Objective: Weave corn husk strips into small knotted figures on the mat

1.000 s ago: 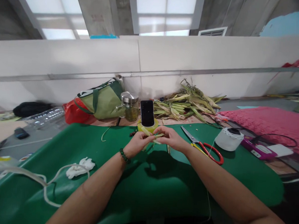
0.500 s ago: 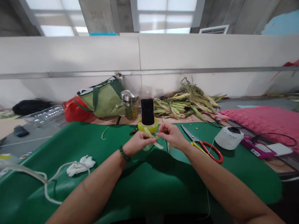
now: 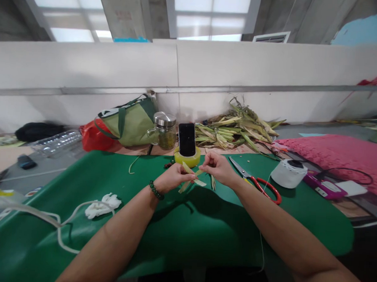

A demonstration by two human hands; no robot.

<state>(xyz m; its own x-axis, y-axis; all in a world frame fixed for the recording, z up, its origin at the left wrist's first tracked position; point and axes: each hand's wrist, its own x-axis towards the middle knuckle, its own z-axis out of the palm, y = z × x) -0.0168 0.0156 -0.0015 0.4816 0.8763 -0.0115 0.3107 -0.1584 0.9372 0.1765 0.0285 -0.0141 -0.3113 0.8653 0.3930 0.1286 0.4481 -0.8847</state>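
Pale green leaf strips (image 3: 199, 183), looking like corn husk, cross one another between my two hands over the green mat (image 3: 221, 235). My left hand (image 3: 173, 177), with a dark green bead bracelet (image 3: 156, 190) at its wrist, pinches the strips where they cross. In a pinch of thumb and finger, my right hand (image 3: 218, 168) grips the end of one strip. Just beyond my hands a phone (image 3: 187, 139) leans upright on a yellow tape roll (image 3: 188, 160). Scissors with red handles (image 3: 268, 190) lie to the right of my right hand.
A heap of corn husks (image 3: 239, 129) lies against the wall. Left of it stand a lidded glass jug (image 3: 165, 136) and a green bag (image 3: 134, 127). At the right is a white thread spool (image 3: 288, 174). Crumpled tissue (image 3: 102, 206) and a white cord (image 3: 63, 246) lie at the left.
The strips have turned slightly, and the strip toward my right hand now stretches across a slightly wider gap. Both hands keep their pinch in nearly the same place.
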